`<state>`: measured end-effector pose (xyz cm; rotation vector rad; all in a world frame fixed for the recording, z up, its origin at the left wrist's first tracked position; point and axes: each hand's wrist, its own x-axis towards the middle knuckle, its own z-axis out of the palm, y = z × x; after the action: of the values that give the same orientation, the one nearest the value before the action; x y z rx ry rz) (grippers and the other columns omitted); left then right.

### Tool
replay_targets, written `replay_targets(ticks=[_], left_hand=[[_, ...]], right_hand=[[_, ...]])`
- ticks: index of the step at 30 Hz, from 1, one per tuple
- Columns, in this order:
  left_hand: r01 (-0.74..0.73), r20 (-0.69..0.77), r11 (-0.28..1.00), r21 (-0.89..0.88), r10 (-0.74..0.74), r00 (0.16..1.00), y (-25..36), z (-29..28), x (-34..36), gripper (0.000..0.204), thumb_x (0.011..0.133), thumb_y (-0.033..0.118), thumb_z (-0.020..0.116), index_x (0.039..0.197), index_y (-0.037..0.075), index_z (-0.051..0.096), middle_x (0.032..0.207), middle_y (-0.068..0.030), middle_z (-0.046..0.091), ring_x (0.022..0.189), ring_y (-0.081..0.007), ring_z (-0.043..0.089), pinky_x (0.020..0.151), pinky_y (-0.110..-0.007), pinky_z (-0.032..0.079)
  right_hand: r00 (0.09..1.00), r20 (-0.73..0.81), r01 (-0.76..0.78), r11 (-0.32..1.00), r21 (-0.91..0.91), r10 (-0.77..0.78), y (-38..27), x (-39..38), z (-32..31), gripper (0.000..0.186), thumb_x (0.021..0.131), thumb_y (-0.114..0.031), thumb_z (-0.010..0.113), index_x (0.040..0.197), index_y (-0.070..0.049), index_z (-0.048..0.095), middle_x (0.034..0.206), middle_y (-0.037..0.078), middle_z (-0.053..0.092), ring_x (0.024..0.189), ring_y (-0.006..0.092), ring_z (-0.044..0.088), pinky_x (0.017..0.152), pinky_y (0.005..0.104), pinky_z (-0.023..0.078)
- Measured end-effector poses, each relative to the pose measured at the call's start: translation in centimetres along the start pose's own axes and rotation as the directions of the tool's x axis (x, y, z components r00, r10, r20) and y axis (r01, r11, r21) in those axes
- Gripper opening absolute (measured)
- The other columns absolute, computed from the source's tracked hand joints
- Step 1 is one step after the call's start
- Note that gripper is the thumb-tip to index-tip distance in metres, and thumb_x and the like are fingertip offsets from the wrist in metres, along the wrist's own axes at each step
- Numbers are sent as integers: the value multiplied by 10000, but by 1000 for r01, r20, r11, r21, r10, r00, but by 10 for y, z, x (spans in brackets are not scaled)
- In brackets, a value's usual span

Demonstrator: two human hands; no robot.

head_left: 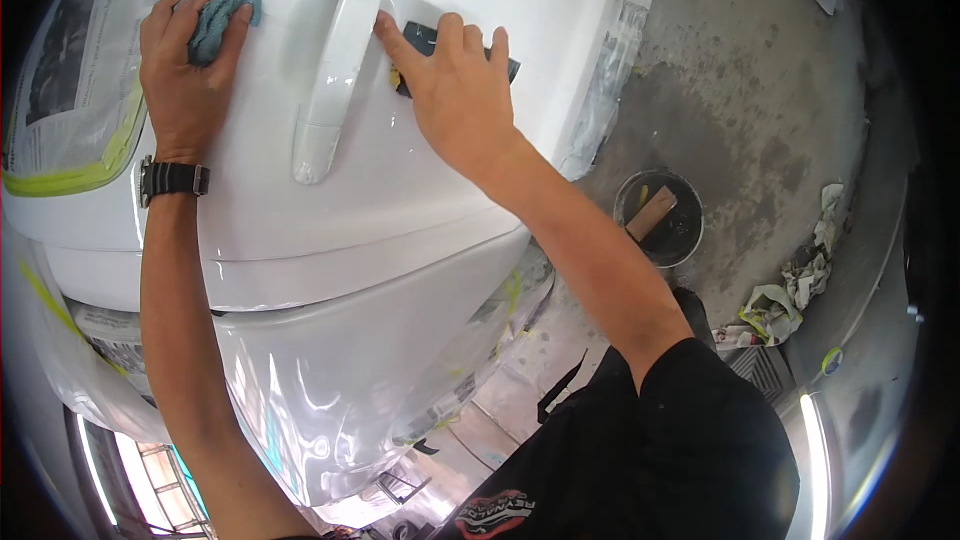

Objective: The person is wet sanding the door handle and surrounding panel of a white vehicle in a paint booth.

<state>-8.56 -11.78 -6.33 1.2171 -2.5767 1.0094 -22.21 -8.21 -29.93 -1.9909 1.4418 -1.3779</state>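
My left hand (188, 75) is closed around a crumpled blue-green cloth (213, 22), resting on the glossy white vehicle panel (265, 205) near the masked window. A dark watch sits on that wrist. To the right of the white door handle (338, 65), my right hand (455, 90) presses a dark sheet, which looks like sandpaper (421, 38), flat against the panel. Its fingers lie over the sheet and the thumb points toward the handle. A bit of yellow (394, 76) shows at the sheet's left edge; most of the sheet is hidden under the hand.
Paper and yellow-green masking tape (85, 180) border the window at left. Masking film (605, 70) hangs along the panel's right edge. On the stained concrete floor stands a dark bucket (686, 230) holding a wooden piece. Crumpled paper (775, 312) lies farther right.
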Motion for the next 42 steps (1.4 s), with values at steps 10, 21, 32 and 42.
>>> replay_targets(ticks=[10,21,32,42], left_hand=[[1,19,1000,-3,-1,1000,-5,0,2,293,871,190,802,1158,150,763,1205,-77,700,1113,-263,631,981,-369,509],[8,-12,1000,1,-8,1000,-1,1,-1,299,873,200,804,1165,155,758,1196,-78,700,1106,-263,627,966,-371,513],[8,-13,1000,-13,-8,1000,-2,1,1,302,864,198,811,1159,169,755,1185,-72,697,1108,-266,625,967,-369,509],[6,-11,1000,11,-6,1000,1,0,3,299,863,193,811,1154,158,752,1197,-66,690,1110,-267,622,965,-369,510]], right_hand=[[998,49,-41,990,133,35,-22,-21,-9,638,882,-71,650,1496,-144,495,1122,189,530,996,338,568,1012,679,400],[960,-238,148,989,-14,-147,-26,-14,11,362,859,-140,673,1207,-38,679,1039,147,586,1031,317,581,1025,701,383],[936,-208,232,942,-242,-284,-7,7,5,312,896,-134,615,1174,-11,682,988,114,575,963,277,557,1033,654,389],[942,-261,151,959,-240,-213,-13,17,10,316,888,-148,629,1166,-11,691,965,103,573,953,272,557,1025,629,400]])
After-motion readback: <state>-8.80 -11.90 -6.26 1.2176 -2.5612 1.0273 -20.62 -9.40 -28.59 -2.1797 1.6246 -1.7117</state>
